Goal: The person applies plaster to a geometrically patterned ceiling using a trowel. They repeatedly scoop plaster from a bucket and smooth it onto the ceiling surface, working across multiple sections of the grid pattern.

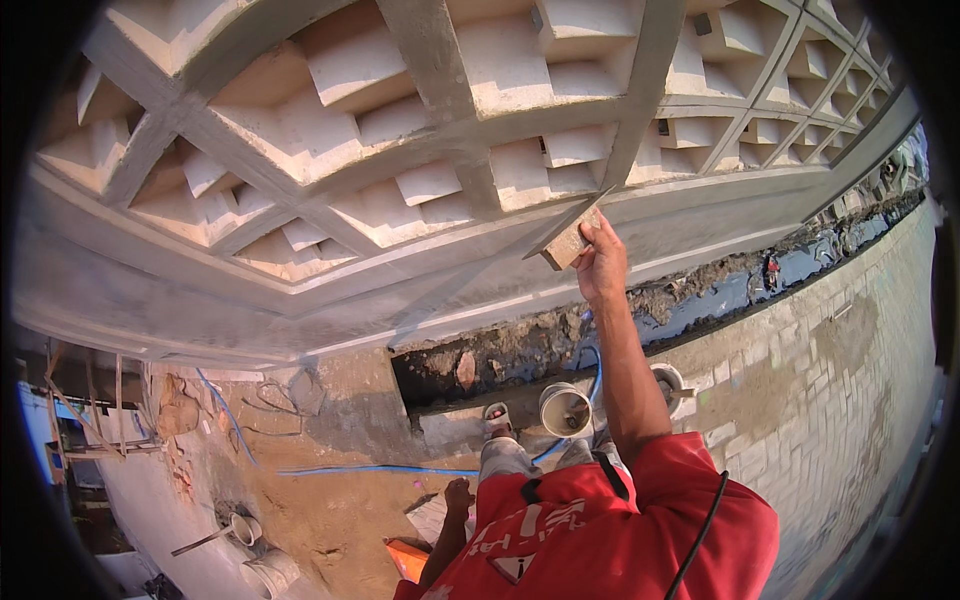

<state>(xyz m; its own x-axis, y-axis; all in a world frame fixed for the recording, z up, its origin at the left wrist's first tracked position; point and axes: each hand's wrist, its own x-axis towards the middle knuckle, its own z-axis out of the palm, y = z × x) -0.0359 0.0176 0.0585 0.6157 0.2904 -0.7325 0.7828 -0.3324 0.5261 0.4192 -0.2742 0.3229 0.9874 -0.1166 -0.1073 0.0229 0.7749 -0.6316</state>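
My right hand (604, 262) is stretched up and forward, its fingers wrapped round the block of a plastering float (566, 246). The float's thin flat plate lies edge-on at the wall, by the ledge below the lattice; I cannot tell whether it presses on the surface. The grey wall (420, 290) is smooth below a lattice of deep pale recesses (545, 80). My left hand (457, 496) hangs low beside my body, in shade and away from the wall. Its fingers are too dark to make out.
An open trench (470, 365) with dark water runs along the wall's foot. A white bucket (566, 410) stands by my feet, another (672, 384) to its right. A blue hose (380, 468) crosses the sandy ground. More buckets (268, 572) stand lower left; brick paving (800, 400) spreads right.
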